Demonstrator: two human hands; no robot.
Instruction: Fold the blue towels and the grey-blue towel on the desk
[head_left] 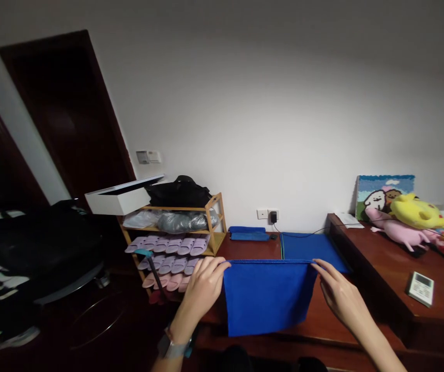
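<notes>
A blue cloth (268, 299) hangs between two bare hands in front of a red-brown tabletop (255, 249), its top edge drawn nearly straight and its lower edge slanting. Fingers of the left hand (206, 281) pinch one upper corner; those of the right hand (336, 287) grip the other. Behind it lie a folded blue bundle (248, 233) and a flat blue mat (310, 245), with a black cable (303, 236) trailing from a plug (273, 217) across the mat's far side.

The hold looks light: should either pinch slacken, or the hands pull unevenly, a corner could slip and the sheet sag or twist. A forward swing might catch the cable. A wide sweep of the right arm could nudge the white device (421, 288), which sits near the raised surface's front edge.
</notes>
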